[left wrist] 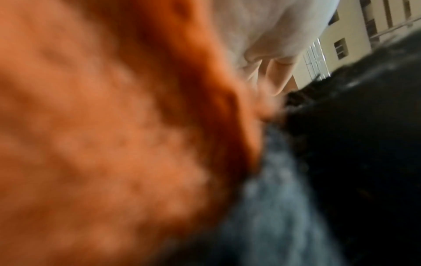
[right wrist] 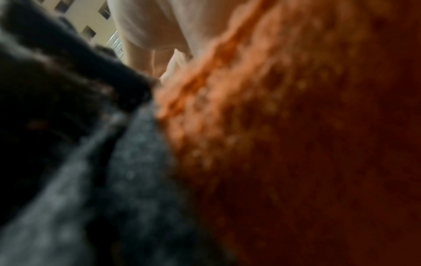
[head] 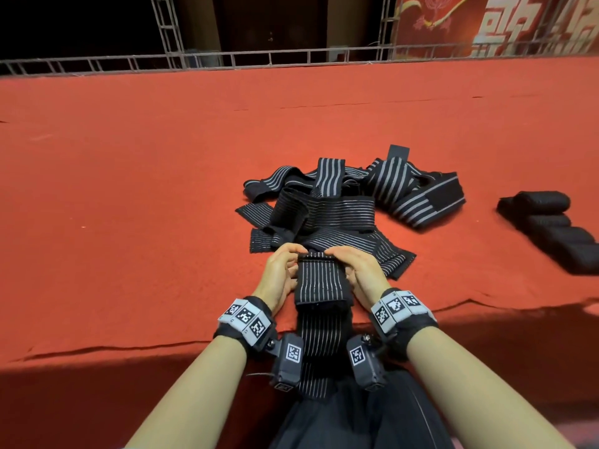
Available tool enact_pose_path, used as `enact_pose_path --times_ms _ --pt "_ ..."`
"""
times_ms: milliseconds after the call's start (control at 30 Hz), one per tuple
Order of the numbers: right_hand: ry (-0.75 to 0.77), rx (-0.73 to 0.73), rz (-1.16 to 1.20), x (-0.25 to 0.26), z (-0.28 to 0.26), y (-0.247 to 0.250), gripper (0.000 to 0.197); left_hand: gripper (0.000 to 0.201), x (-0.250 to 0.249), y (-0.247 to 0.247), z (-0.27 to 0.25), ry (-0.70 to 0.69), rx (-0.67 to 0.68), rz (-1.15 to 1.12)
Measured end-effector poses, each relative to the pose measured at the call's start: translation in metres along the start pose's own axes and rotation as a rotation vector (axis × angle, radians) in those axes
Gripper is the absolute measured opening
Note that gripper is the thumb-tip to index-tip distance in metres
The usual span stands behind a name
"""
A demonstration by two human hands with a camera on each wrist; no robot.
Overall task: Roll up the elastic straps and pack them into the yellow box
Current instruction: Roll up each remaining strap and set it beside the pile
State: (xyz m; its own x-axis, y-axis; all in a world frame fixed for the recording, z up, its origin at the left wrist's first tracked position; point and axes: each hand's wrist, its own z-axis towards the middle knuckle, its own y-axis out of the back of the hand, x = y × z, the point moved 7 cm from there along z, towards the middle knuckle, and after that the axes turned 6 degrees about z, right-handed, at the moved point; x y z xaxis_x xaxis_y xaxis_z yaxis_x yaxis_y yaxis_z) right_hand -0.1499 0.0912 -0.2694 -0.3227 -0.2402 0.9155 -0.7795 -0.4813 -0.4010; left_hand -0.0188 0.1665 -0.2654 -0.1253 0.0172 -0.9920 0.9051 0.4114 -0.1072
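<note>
The left hand (head: pixel 281 273) and right hand (head: pixel 359 271) are pinching the far end of a black, white-striped elastic strap (head: pixel 319 288) draping over the near edge of the red carpeted platform (head: pixel 129 196). Loose striped straps (head: pixel 350 199) are lying just beyond; black rolled straps (head: pixel 551 222) are sitting at the right edge.

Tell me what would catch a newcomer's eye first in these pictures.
The left hand and right hand pinch the far end of a striped strap at the near edge of the red carpet. Beyond lies a tangled strap pile; finished rolls sit at the right.
</note>
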Motion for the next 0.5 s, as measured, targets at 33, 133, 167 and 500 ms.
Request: enact_pose_path --times_ms 33,133,167,500 --pt "-0.004 0.004 -0.004 -0.0009 0.0003 0.0008 0.025 0.019 0.0007 -0.0008 -0.0002 0.001 0.001 0.018" --pt "-0.05 0.011 0.08 -0.0034 0.0014 0.0027 0.029 0.025 0.0049 -0.0011 0.0024 -0.018 -0.005 0.057" --pt "-0.058 0.004 0.124 -0.0028 0.0014 0.0034 0.032 0.03 0.0034 -0.002 0.0022 -0.038 0.002 0.093" --pt "0.001 0.007 -0.057 -0.0011 -0.0003 0.0031 0.02 0.019 0.0037 -0.0032 0.0035 -0.101 0.054 0.148"
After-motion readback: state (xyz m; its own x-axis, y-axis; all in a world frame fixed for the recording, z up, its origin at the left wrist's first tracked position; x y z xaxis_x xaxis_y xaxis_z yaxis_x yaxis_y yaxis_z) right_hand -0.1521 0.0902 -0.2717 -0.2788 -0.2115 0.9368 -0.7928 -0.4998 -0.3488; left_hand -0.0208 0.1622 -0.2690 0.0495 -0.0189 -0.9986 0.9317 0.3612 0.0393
